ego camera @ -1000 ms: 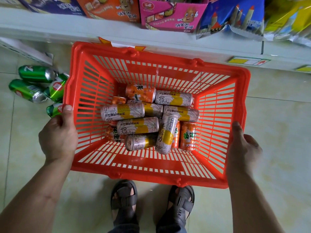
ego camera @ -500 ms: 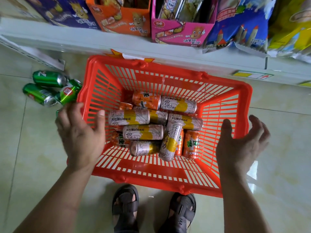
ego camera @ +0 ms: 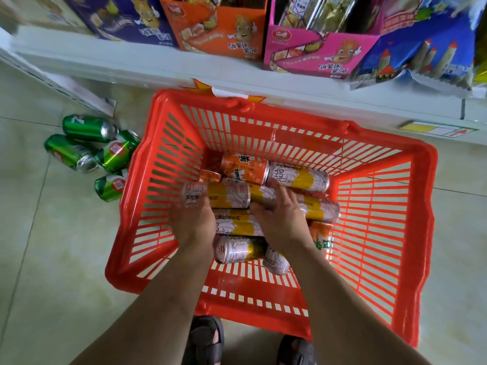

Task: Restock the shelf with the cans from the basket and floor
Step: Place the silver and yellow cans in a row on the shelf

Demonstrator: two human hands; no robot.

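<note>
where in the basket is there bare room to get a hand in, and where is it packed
Inside the basket, the floor is bare along the right wall and along the near wall, in front of the pile of cans. The middle and left are packed with stacked cans, with the left hand and right hand already on them.

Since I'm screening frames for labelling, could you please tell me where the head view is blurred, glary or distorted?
Head view: motion blur smears the left hand, right hand and the silver-yellow can at their fingertips; the red basket rim bows from wide-angle distortion; the green cans on the floor carry bright highlights; the shelf boxes along the top look soft.
</note>
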